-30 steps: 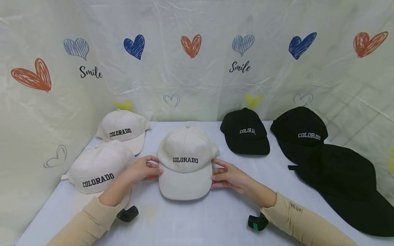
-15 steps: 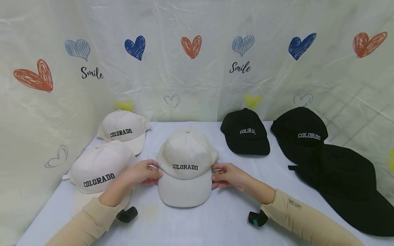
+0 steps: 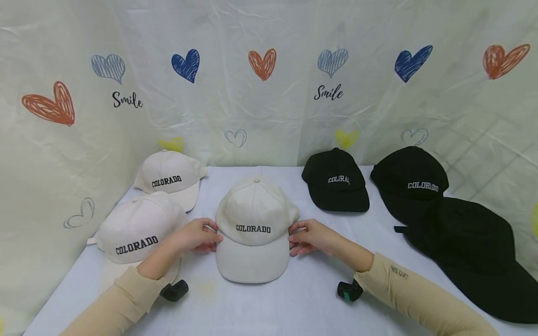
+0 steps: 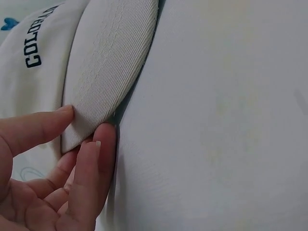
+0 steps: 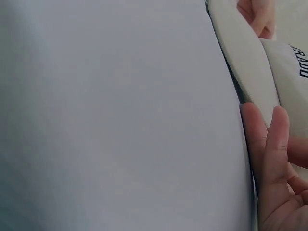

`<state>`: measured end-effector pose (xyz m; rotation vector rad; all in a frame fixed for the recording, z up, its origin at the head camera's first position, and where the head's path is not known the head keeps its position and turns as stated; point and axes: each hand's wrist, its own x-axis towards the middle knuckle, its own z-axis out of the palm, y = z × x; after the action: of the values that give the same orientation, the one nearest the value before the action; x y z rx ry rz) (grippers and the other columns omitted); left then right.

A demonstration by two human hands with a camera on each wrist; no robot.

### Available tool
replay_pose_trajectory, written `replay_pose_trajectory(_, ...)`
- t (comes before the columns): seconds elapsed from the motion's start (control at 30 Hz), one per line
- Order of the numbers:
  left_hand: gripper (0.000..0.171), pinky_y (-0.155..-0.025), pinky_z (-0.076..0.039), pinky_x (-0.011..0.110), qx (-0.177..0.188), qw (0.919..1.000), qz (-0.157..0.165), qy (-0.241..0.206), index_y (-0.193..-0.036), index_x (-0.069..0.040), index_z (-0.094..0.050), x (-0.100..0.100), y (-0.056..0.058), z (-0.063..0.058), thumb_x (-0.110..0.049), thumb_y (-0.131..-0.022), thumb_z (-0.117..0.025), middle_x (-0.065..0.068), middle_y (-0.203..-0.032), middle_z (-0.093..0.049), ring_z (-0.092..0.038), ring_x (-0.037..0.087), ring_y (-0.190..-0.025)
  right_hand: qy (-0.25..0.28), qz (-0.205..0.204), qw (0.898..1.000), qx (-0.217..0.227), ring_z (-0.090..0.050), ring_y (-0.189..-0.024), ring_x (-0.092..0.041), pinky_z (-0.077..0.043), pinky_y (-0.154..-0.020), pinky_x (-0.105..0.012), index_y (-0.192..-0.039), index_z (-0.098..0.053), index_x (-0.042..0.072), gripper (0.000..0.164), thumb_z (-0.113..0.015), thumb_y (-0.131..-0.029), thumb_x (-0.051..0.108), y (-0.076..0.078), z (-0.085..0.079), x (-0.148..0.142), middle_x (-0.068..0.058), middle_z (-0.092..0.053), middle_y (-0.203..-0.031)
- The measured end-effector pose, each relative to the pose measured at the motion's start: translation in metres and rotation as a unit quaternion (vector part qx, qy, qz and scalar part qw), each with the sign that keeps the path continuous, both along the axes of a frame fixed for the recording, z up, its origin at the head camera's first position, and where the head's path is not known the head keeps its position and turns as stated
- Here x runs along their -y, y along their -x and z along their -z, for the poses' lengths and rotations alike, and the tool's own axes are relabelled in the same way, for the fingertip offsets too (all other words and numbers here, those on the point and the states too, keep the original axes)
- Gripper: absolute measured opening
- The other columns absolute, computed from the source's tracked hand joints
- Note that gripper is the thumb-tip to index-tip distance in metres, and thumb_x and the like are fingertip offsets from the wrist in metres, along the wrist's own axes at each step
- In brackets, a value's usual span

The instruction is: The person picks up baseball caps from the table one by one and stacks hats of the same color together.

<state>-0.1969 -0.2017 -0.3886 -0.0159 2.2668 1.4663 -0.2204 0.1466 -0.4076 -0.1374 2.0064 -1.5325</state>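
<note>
A cream baseball cap (image 3: pixel 252 261) lettered COLORADO rests on the white table in the head view, brim toward me. My left hand (image 3: pixel 201 235) holds its left side where brim and crown meet. The left wrist view shows the thumb (image 4: pixel 48 126) on top of the brim (image 4: pixel 103 72) and fingers beneath its edge. On the opposite side, my right hand (image 3: pixel 311 238) holds the cap by the same corner. In the right wrist view its fingertips (image 5: pixel 279 118) lie at the brim's edge; part of this hand is out of frame.
Two more light caps, a rear one (image 3: pixel 168 168) and a front one (image 3: pixel 138 224), stand at the left, the front one partly behind my left forearm. Several black caps lie at the right: a small one (image 3: pixel 336 198), another (image 3: pixel 409 163), and a large one (image 3: pixel 475 238) near the edge.
The cream cap has shifted slightly toward me in the first half second, with both hands keeping hold of its sides. Since then it has stayed nearly still.
</note>
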Motion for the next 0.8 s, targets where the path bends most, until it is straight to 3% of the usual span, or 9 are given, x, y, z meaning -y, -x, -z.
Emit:
replay_pose_trajectory(0.37,0.027,-0.063,-0.056,0.025,-0.001,0.9999,-0.001,0.013,-0.110,0.002,-0.057,0.000,0.004,0.003,-0.008,-0.092,-0.074,0.006,-0.082,-0.066,-0.066,0.015,-0.070,-0.025,-0.019,0.999,-0.017,-0.071,-0.066,-0.018,-0.060,-0.062,-0.026,-0.110,-0.061,-0.003,0.012,-0.063,-0.101,0.005,0.010,-0.003,0.001,-0.013,-0.073,-0.084)
replay_pose_trajectory(0.8,0.028,-0.065,-0.056,0.027,-0.012,0.9976,-0.007,0.068,-0.111,0.003,-0.057,-0.004,0.000,-0.004,-0.011,-0.093,-0.075,0.007,-0.086,-0.066,-0.064,0.016,-0.072,-0.030,-0.044,0.998,-0.039,-0.069,-0.064,-0.016,-0.060,-0.062,-0.027,-0.109,-0.063,-0.004,0.014,-0.066,-0.100,0.005,0.013,-0.002,-0.003,-0.010,-0.070,-0.079)
